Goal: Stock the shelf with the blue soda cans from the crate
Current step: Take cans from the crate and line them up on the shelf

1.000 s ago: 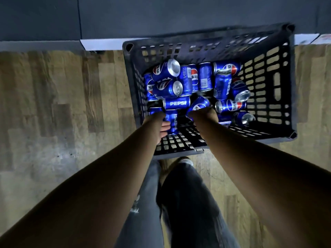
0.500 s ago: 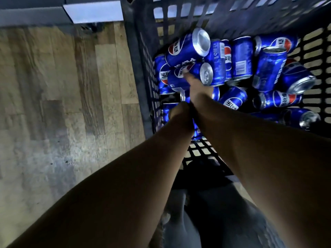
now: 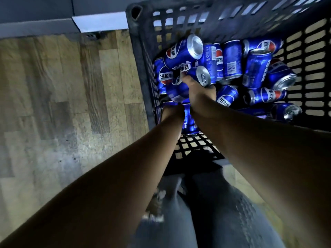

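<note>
Down inside the crate (image 3: 139, 51), the right hand (image 3: 200, 92) curls round a lying can (image 3: 202, 76) to lift it; the left hand (image 3: 172, 113) grips another can (image 3: 189, 122), likely for shelving.

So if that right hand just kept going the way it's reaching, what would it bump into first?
Most likely the can with the silver end right at its fingertips. The right hand reaches up into the pile in the crate and already seems to touch that can, though how deep it sits is hard to judge from above.
</note>
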